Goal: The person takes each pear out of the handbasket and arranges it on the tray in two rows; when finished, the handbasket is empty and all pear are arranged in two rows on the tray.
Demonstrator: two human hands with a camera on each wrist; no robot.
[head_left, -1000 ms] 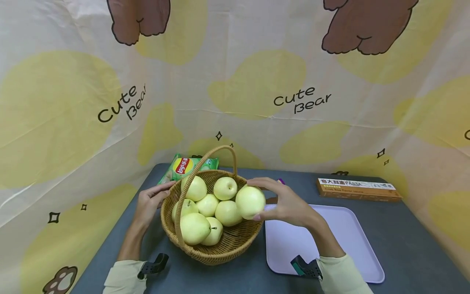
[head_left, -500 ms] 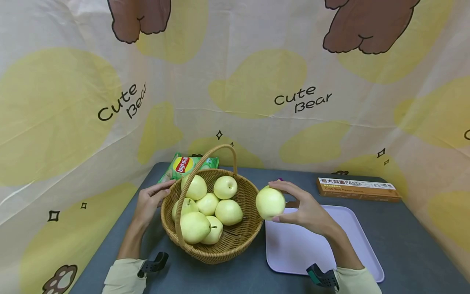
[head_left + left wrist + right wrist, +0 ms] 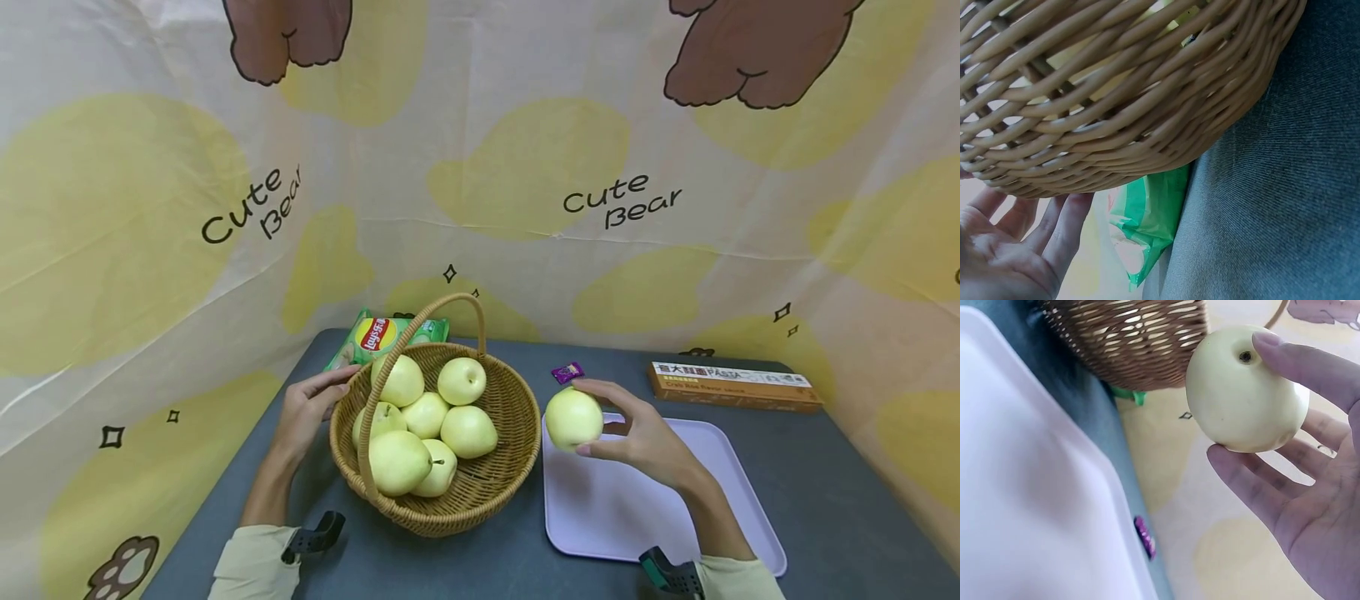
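My right hand (image 3: 633,433) grips a pale yellow pear (image 3: 573,418) (image 3: 1246,390) above the left end of a lilac tray (image 3: 652,517) (image 3: 1016,506), just right of the basket. A wicker basket (image 3: 480,492) (image 3: 1116,100) with an arched handle holds several more pears (image 3: 423,425). Straight fingers of my left hand (image 3: 311,404) (image 3: 1016,244) rest against the basket's left rim.
A green chips bag (image 3: 382,336) (image 3: 1147,231) lies behind the basket at the backdrop. A small purple wrapper (image 3: 567,372) (image 3: 1145,537) sits beyond the tray. A long pasta box (image 3: 731,387) lies at the back right. Printed cloth walls surround the dark grey table (image 3: 847,500).
My right hand has carried the pear out of the basket, rightwards and down over the tray's left end. The left hand stays at the basket.
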